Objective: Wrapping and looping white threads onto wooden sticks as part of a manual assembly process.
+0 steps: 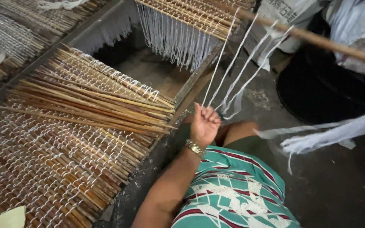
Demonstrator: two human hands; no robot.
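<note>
Head view: far left, rows of bamboo sticks [43,169] wound with white string cover the rack [102,19]. On top lies a loose bundle of bare sticks [98,105], tips pointing right. Far centre, more sticks with white strands hanging off them [174,38] over the rack opening. Your left hand [204,123] sits centre frame, gold watch [195,148] on the wrist, fingers curled shut around the lower ends of several white strands [233,80]. Those strands run up right to a single stick [317,40] crossing the top right. Your right hand isn't in frame. Right edge: loose white strips [339,133] near a dark tub [330,93].
</note>
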